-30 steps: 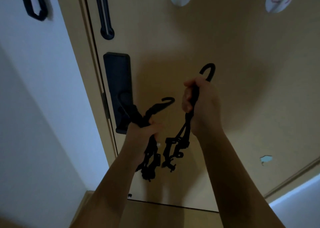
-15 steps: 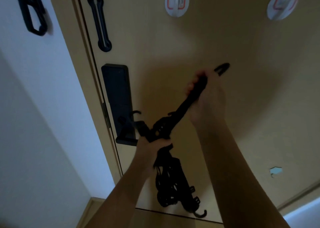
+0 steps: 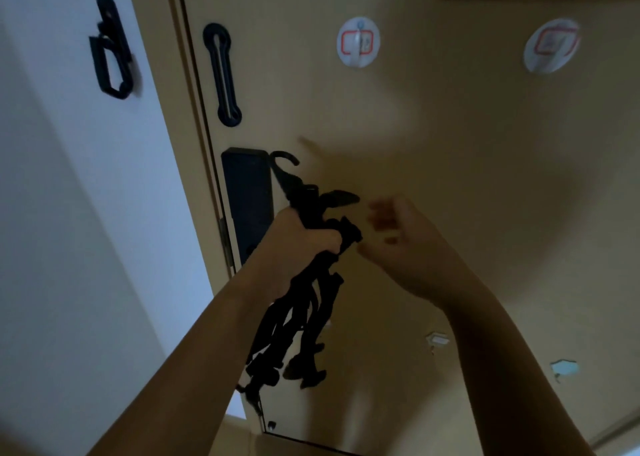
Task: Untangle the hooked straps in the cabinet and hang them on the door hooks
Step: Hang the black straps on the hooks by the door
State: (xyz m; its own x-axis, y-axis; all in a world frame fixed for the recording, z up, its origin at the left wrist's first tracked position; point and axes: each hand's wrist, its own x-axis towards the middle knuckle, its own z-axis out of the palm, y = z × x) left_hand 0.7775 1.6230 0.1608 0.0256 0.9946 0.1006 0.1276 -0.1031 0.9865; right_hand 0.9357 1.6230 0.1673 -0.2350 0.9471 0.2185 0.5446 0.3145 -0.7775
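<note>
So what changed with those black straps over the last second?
The right hand, which had gripped one strap and pulled it up and to the right, has let go and is now blurred beside the bundle of straps. That strap has dropped back into the bundle. Unchanged: the left hand grips the bundle, and both round door hooks have nothing on them.

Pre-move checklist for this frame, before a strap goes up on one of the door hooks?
1. Left hand grips the strap bundle: ok.
2. Straps separated from each other: not ok, bunched in one tangle.
3. Right hand has hold of a single strap: cannot tell, blurred beside the bundle.
4. A hook end is exposed above the fist: ok.
5. Left door hook free: ok.
6. Right door hook free: ok.
</note>
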